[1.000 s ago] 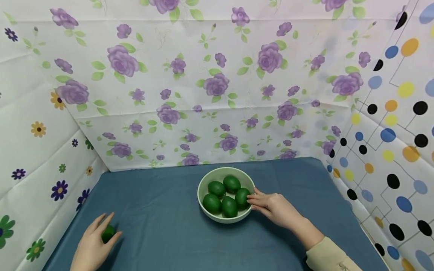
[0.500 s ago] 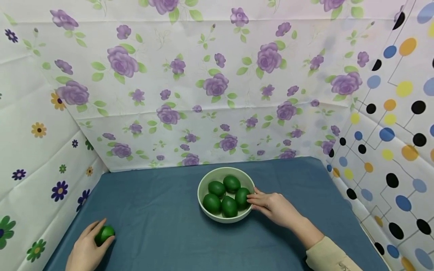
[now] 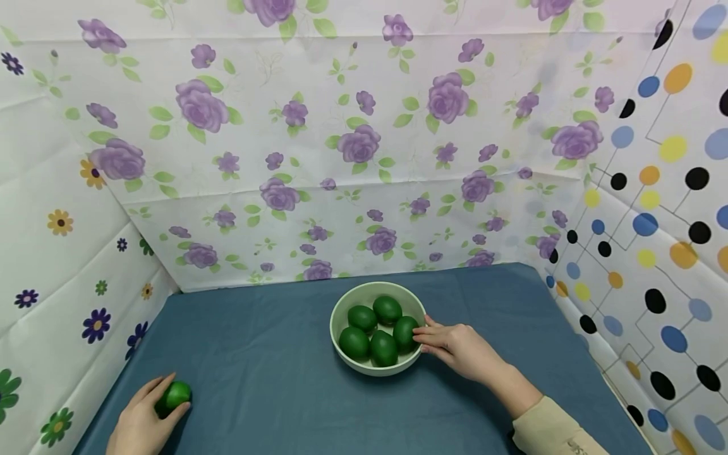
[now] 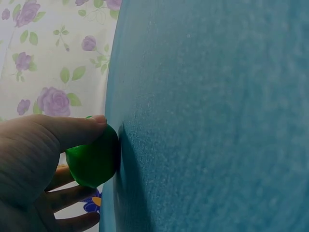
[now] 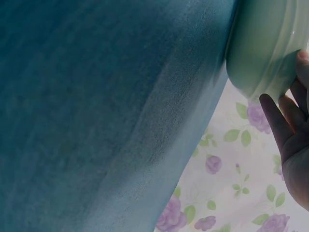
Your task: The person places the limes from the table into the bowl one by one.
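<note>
At the lower left of the head view, my left hand [image 3: 139, 420] holds a green lime [image 3: 177, 394] between thumb and fingers. In the left wrist view the thumb lies along the lime [image 4: 94, 162], which is right at the blue cloth. Several more limes [image 3: 383, 348] lie inside a pale green bowl [image 3: 338, 309] at the middle of the table. My right hand [image 3: 463, 351] grips the bowl's right rim, with fingertips reaching over the edge and the thumb by the outer wall. In the right wrist view, fingers [image 5: 276, 121] meet the outside of the bowl [image 5: 260, 53].
A blue cloth [image 3: 273, 379] covers the table. Behind it hangs a white sheet with purple roses [image 3: 358, 144]. A daisy-printed sheet [image 3: 34, 259] stands along the left side and a dotted one [image 3: 643, 278] along the right.
My left hand has closed its fingers on the lime and shifted slightly left with it. My right hand and the bowl have stayed put.
</note>
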{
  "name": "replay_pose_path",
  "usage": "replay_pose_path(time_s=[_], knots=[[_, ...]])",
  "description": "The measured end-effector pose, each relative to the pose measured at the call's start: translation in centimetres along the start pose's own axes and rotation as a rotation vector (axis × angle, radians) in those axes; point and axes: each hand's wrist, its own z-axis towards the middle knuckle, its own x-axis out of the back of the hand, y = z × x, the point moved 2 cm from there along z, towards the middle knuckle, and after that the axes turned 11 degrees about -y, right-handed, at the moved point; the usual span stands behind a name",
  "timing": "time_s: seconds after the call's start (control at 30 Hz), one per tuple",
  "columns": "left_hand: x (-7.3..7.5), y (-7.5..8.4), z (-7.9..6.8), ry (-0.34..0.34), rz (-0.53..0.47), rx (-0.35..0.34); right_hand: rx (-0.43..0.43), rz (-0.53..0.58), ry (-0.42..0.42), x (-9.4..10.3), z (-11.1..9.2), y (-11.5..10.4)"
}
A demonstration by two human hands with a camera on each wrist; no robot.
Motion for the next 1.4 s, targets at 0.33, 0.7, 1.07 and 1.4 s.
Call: replay_pose_path(time_s=[0.33,0.7,1.07,1.4], knots=[[-0.03,-0.35,-0.13,0.014,0.009,-0.041,0.022,-0.004,0.012,-0.08,0.13,0.02],[-0.14,-0.36,-0.07,-0.013,0.016,-0.027,0.032,-0.005,0.009,-0.27,0.21,0.20],[-0.04,0.08,-0.09,-0.026,0.008,-0.003,0.007,0.005,0.002,-0.16,0.13,0.24],[0.16,0.06,0.02,-0.035,0.024,0.008,-0.006,0.003,-0.004,-0.16,0.01,0.29]])
